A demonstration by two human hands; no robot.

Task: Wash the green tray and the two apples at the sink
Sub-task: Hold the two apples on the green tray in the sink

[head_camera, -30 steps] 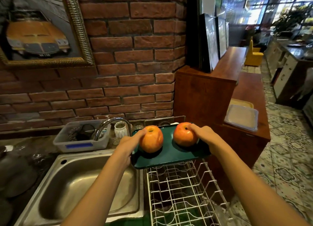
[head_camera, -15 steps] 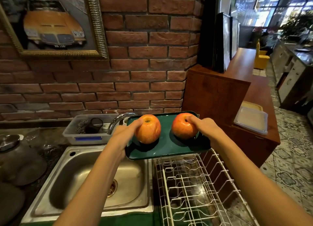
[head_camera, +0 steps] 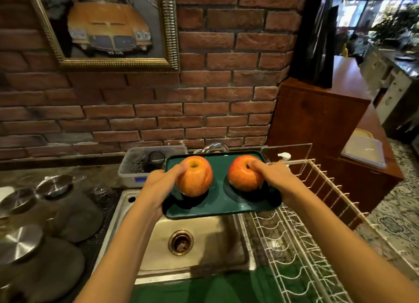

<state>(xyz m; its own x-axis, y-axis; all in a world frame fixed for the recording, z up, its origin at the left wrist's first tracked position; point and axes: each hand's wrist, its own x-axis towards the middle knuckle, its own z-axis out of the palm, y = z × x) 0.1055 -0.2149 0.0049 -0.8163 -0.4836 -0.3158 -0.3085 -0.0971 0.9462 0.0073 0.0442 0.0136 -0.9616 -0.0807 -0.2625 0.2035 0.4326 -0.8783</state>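
Note:
I hold a dark green tray (head_camera: 217,206) level in the air over the far half of the steel sink (head_camera: 199,246). Two orange-red apples stand upright on it, the left apple (head_camera: 196,178) and the right apple (head_camera: 243,176). My left hand (head_camera: 158,184) grips the tray's left edge, with its thumb pressed on the left apple. My right hand (head_camera: 272,174) grips the right edge, its thumb on the right apple's stem dimple. The tap (head_camera: 214,147) is mostly hidden behind the tray.
A white wire dish rack (head_camera: 301,234) stands right of the sink. A plastic tub (head_camera: 140,166) with scourers sits behind the sink at the brick wall. Pot lids (head_camera: 20,241) lie on the counter at left. A wooden cabinet (head_camera: 317,125) rises at right.
The tray with both apples has moved left, from above the dish rack to above the sink. Both hands keep their hold on it.

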